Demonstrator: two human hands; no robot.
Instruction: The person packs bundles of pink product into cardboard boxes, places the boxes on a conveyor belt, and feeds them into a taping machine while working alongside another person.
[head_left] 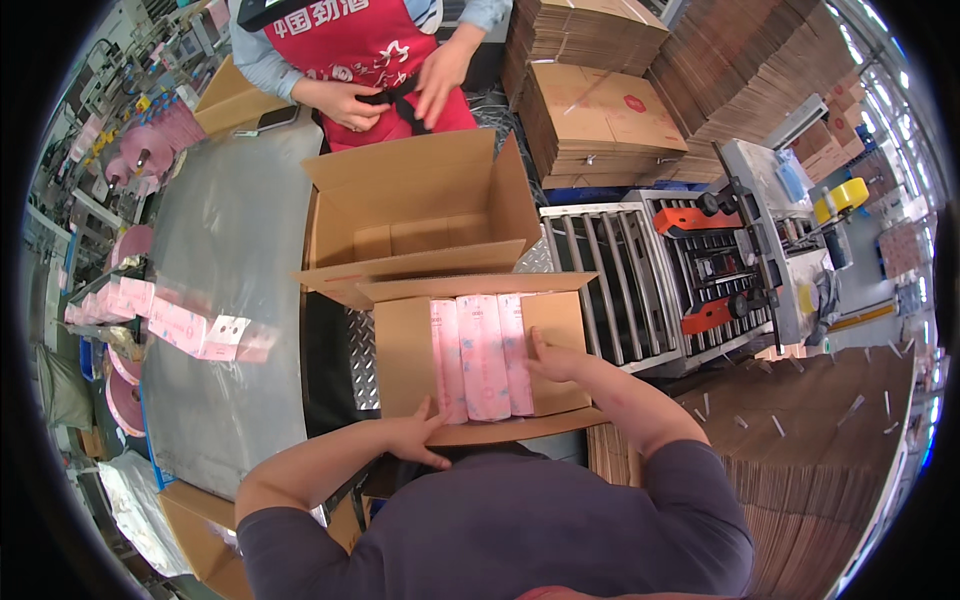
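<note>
In front of me stands an open cardboard box (408, 345) with its flaps out. Inside it, pink wrapped packs (484, 355) stand in three rows side by side. My right hand (555, 360) reaches over the box's right side, fingers stretched out beside the rightmost row of packs; it holds nothing. My left hand (418, 438) rests at the near left corner of the box, fingers apart against the near flap. Just beyond is a second open cardboard box (420, 200), its visible bottom bare.
A metal table (225, 250) runs along the left, with a line of pink packs (180, 325) on it. A roller conveyor (605, 285) leads right to a taping machine (715, 270). Flat cardboard stacks (600, 115) stand behind and at right. Across from me a person in a red apron (350, 50) handles something black.
</note>
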